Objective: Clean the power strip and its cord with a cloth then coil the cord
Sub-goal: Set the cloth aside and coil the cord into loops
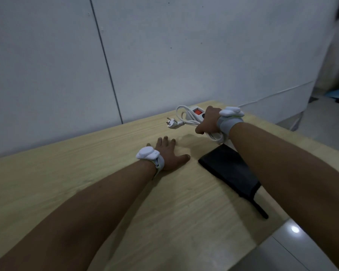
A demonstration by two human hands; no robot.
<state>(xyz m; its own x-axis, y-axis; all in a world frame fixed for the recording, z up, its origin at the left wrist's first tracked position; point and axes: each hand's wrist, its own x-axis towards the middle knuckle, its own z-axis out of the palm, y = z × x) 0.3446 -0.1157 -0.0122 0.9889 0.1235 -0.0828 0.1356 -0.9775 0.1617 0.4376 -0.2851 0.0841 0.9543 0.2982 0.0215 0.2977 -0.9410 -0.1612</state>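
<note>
A white power strip (pixel 196 114) with a red switch sits near the far edge of the wooden table (pixel 106 173). Its white cord (pixel 181 117) is looped in coils, and the plug (pixel 171 123) sticks out to the left, just above the table. My right hand (pixel 206 122) grips the bundled cord together with the strip. My left hand (pixel 169 151) rests flat on the table with straight fingers, a little nearer and to the left of the plug. A dark folded cloth (pixel 227 169) lies on the table under my right forearm.
A grey wall (pixel 145 55) rises right behind the table's far edge. The table's right edge drops to a tiled floor (pixel 301 241). A thin white cable (pixel 272 96) runs along the wall at the right.
</note>
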